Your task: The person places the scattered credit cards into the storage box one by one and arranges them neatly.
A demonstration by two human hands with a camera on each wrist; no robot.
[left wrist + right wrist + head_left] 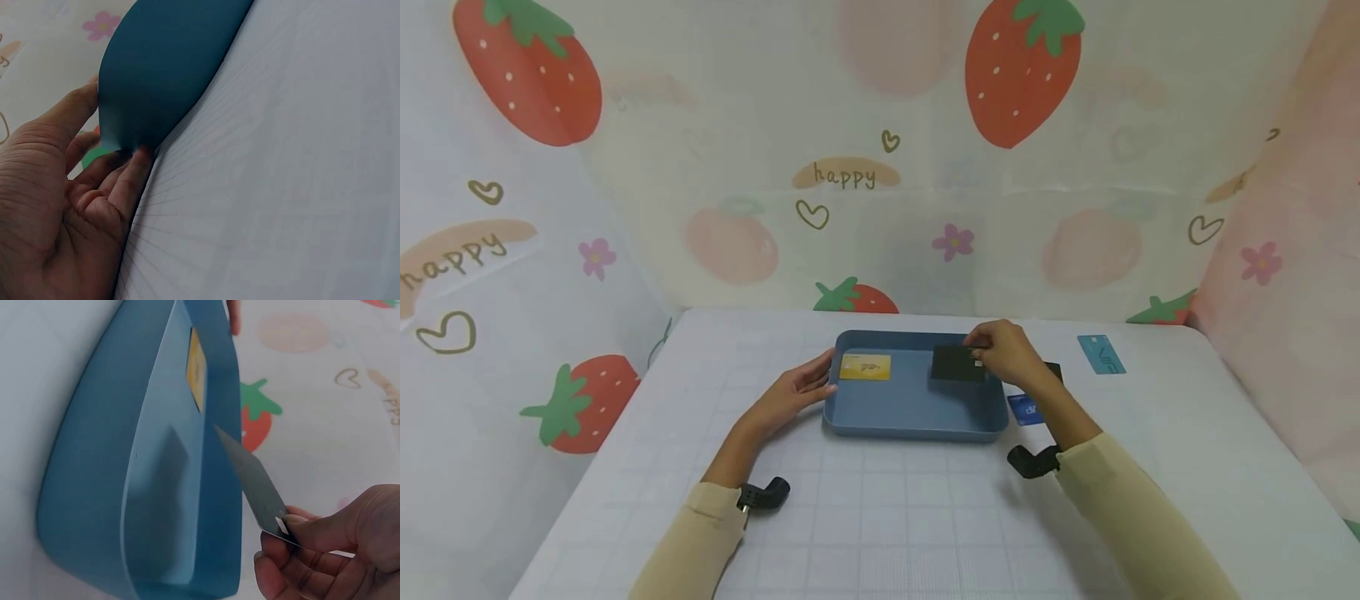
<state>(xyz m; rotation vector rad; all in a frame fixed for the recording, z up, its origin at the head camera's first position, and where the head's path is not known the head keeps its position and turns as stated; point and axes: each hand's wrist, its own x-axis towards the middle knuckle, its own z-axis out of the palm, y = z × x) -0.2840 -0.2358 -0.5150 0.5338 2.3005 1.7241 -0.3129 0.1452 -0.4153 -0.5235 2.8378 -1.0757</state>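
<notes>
A shallow blue tray (pixel 917 417) lies on the white table. My left hand (pixel 790 396) holds its left end; in the left wrist view the thumb touches the rim and bent fingers touch low on the outer wall (pixel 156 69). Above the tray's right part, my right hand (pixel 1007 354) pinches a black card (pixel 955 364) with a small chip between thumb and fingers. Seen from the right wrist, the card (pixel 253 481) is tilted and its shadow falls on the tray floor. A yellow card (pixel 865 367) lies flat in the tray's left back part.
To the right of the tray, a blue card (pixel 1024 410) lies on the table, partly hidden by my right forearm. Behind that wrist shows the corner of another dark card (pixel 1056 370). A teal card marked VIP (pixel 1102 354) lies farther right, near the back edge.
</notes>
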